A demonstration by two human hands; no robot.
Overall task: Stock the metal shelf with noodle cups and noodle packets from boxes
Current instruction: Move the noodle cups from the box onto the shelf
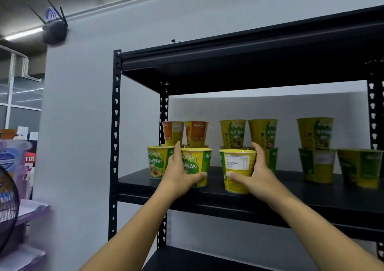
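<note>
On the metal shelf, middle tier carried roughly a dozen noodle cups, some stacked two high. No packets visible, so stocking looked partway done. Left hand gripped a front-row cup; right hand gripped the neighbouring cup at the tier's front edge.

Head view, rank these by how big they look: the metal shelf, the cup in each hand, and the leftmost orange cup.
1. metal shelf
2. right-hand cup and left-hand cup: alike, tied
3. leftmost orange cup; farther back, so true size unsure
</note>
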